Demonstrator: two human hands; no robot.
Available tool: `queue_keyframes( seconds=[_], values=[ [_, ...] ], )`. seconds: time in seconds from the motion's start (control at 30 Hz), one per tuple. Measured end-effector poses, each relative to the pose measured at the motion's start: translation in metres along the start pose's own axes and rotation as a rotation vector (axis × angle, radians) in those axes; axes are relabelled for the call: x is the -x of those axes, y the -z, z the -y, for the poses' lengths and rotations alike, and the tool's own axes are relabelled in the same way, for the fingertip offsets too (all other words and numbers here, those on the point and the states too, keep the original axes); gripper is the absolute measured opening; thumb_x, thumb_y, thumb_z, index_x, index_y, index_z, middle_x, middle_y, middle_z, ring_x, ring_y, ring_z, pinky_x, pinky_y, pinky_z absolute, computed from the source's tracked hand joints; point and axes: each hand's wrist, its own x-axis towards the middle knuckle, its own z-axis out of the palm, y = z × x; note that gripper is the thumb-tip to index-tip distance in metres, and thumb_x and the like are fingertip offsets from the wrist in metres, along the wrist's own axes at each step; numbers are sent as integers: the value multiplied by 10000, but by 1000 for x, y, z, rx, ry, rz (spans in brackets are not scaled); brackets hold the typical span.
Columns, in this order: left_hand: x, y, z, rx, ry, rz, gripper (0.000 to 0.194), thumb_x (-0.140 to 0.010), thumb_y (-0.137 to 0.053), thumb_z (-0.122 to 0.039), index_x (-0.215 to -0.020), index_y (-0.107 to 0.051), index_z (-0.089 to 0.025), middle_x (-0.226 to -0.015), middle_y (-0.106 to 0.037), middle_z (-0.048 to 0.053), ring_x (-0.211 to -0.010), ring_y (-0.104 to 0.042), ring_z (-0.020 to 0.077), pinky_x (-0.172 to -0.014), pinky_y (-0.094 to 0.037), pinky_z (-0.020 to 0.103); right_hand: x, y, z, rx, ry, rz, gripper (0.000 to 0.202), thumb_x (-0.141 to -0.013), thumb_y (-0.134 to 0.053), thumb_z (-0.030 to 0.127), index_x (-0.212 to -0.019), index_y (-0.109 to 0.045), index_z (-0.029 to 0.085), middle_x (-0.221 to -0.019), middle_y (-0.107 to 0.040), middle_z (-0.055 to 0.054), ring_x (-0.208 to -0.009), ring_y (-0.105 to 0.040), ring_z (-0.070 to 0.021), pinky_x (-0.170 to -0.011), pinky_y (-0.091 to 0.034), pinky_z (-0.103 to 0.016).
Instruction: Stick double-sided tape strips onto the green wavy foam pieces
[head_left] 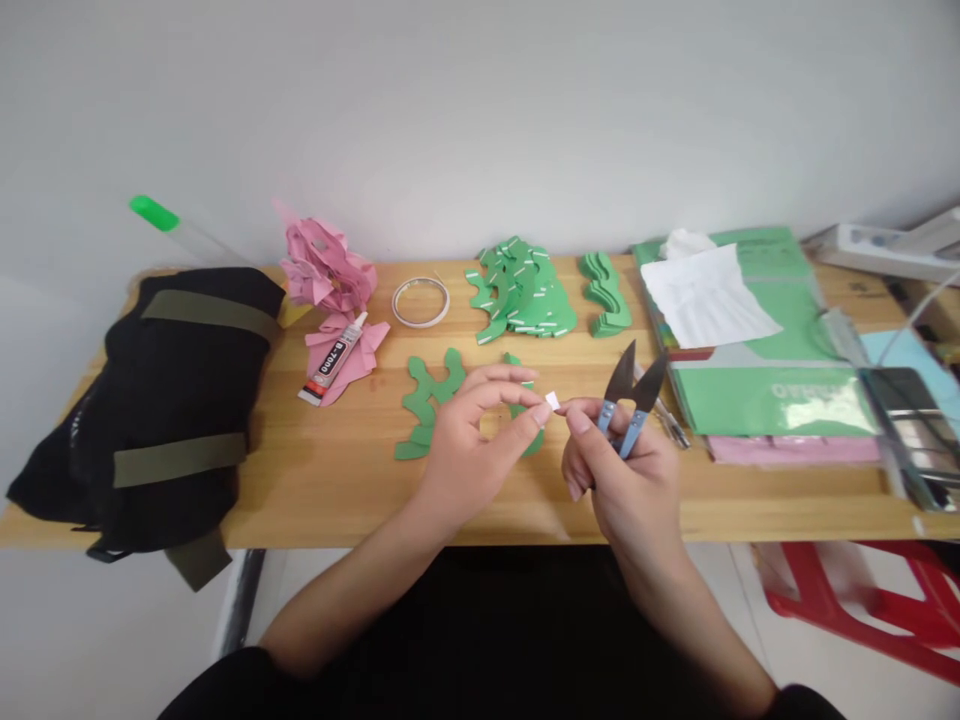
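Between the thumb and fingertips of my left hand [487,425] is a small white piece of tape [553,401]. My right hand [626,470] is closed around thread snips [632,405], whose two dark blades point up and stand apart. Its thumb and forefinger are pinched close to the white piece; whether they touch it I cannot tell. Under and beside my left hand lie green paper cutouts [421,400] with wavy edges, partly covered by the hand. Behind them sits a pile of green cutouts [521,285] bearing white strips.
A tape roll [420,303] lies left of the green pile, a neat green stack [604,295] right of it. Pink paper scraps [326,265], a glue tube [334,358] and a black bag [187,400] occupy the left. A green folder [780,395] and phone [911,425] lie right.
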Motion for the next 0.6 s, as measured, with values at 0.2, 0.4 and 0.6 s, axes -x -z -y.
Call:
queue_keyframes(
  seconds=[0.2,0.4,0.6],
  values=[
    [-4,-2,-5,78,52,11,69,-779,-708,-239,-721,-705,-204,-1086,-672,79,-1123,-619,223,-1046,-447,446,4,4,1,208,-1,9,340,-886,-620,501,-971,-670,175,-464,-438,82,-386,-409,-97,-392,-344,-241],
    [-10,-3,-5,208,48,-79,42,-757,-726,-226,-718,-719,-215,-1020,-665,53,-1121,-606,205,-1053,-435,426,10,10,2,223,-92,182,550,-977,-345,619,-758,-596,181,-504,-320,64,-434,-289,-90,-414,-220,-243],
    [-11,-5,-1,258,57,-96,40,-749,-742,-242,-723,-723,-218,-1023,-650,49,-1124,-595,211,-1042,-440,431,9,6,3,205,-149,222,560,-930,-397,679,-698,-542,190,-511,-269,69,-450,-221,-87,-419,-154,-240]
  ],
)
